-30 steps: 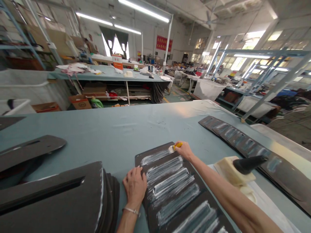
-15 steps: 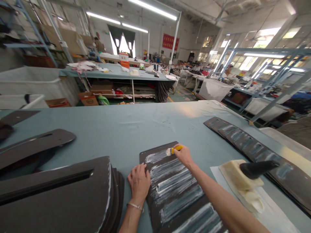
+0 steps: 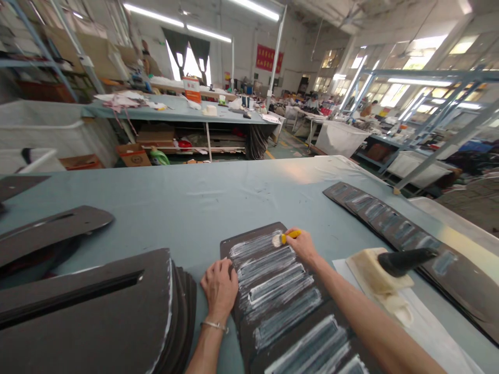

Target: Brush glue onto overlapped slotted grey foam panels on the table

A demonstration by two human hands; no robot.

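Nearby, the left hand (image 3: 220, 285) rests at the left edge of the panel (image 3: 288, 301), fingers slightly parted, apparently clamped on nothing; too light a hold could let the panel skid on the counter (image 3: 187, 202). Farther out, the right hand (image 3: 303, 245) has its fingers clamped on the brush (image 3: 289, 237), at the panel's far end, where overloading or overlong strokes could smear the counter.

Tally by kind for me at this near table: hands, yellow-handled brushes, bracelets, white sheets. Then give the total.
Hands: 2, the left hand and right hand
Yellow-handled brush: 1
Bracelet: 1
White sheet: 1
Total: 5
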